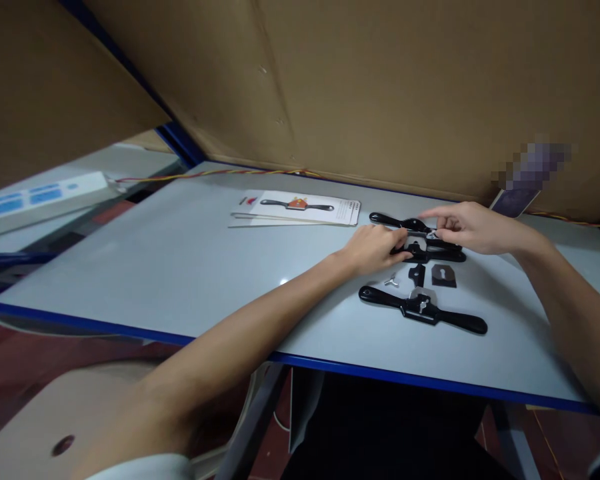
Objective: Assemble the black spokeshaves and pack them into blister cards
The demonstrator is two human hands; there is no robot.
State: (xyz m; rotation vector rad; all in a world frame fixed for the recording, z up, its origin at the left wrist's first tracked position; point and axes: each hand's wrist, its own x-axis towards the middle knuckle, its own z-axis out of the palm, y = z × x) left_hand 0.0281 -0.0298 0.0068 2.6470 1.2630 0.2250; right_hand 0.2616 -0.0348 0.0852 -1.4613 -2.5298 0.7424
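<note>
Glossy black spokeshave (467, 322), smooth table (155, 267), matt brown board (380, 87)

At least three spokeshaves (380, 297) and, lying loose, one blade (449, 277), one cap (417, 275), one wing screw (391, 281).

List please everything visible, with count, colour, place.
Tables: two, grey, centre and left
Tools: at least three, black, right
Plate: one, grey, behind nearest tool
Bracket: one, black, beside plate
Wing screw: one, silver, beside bracket
Printed cards: several, white, back
Power strip: one, white, left
Cable: one, yellowish, back
Chair: one, beige, lower left
Panels: two, brown, background
Blurred object: one, purple, right
Left hand: one, at tools
Right hand: one, at tools
</note>
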